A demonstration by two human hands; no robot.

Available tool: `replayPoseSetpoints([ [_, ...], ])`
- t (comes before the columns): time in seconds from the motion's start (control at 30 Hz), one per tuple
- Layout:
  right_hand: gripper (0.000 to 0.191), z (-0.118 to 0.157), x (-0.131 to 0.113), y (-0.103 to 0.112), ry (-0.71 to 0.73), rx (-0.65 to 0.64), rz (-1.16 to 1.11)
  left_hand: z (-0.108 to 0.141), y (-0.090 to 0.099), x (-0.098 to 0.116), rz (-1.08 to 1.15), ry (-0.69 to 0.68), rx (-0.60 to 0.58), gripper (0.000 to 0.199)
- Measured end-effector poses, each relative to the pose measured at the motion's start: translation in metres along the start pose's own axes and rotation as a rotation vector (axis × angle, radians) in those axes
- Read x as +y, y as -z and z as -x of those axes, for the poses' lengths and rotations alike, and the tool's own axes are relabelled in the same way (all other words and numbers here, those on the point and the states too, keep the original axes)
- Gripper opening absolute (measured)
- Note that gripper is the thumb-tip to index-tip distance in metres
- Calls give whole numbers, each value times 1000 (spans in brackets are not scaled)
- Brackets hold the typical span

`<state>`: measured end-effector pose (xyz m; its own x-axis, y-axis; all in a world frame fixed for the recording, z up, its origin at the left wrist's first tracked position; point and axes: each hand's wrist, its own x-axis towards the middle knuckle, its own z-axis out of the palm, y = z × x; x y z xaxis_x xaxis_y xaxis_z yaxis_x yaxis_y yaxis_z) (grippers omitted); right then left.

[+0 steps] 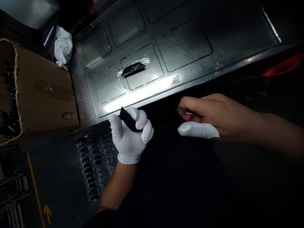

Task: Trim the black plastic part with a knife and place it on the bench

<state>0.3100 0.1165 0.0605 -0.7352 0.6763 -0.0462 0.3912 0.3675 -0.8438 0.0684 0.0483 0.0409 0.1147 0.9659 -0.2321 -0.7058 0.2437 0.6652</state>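
My left hand [131, 136], in a white glove, has its fingers curled around a thin black plastic piece [129, 120] with a pointed upper corner. Off to the right, my bare right hand [204, 115] is closed on a small knife [186, 110], its pointed blade aimed left toward the black piece. A white finger cover [198, 130] sits on the lowest digit of that hand, seemingly the thumb. The two hands are apart, in front of the bench edge. A similar black piece [134, 68] lies on clear film on the bench.
The scratched bench top [190, 47] carries dark outlined rectangles and a bright reflection. At left stands an open cardboard box [45, 88] with dark shiny pieces inside, and a crumpled white cloth [63, 46] behind it. Below, a clear tray [95, 164] holds rows of black pieces.
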Motion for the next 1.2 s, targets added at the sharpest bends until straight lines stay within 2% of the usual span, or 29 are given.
replayPoseSetpoints([
  [0.13,42,1,1,-4,-27,56,24,1,-11,3,20,54,72,66],
  [0.3,36,-1,-6,-10,39,153,69,7,-21,7,59,131,177,60],
  [0.47,20,-8,-18,-25,116,257,121,9,-22,7,84,106,224,55],
  [0.57,11,-14,-24,-39,181,243,87,8,-22,2,93,81,230,54],
  [0.67,18,-19,-26,-52,222,225,62,9,-25,-3,24,60,256,53],
  [0.93,25,-32,-31,-66,91,218,32,11,-38,-14,-202,-148,395,52],
  [1.07,23,-37,-30,-68,30,147,27,13,-35,-22,-286,-208,375,52],
  [1.2,25,-37,-28,-73,43,157,-18,17,-30,-28,-372,-249,325,37],
])
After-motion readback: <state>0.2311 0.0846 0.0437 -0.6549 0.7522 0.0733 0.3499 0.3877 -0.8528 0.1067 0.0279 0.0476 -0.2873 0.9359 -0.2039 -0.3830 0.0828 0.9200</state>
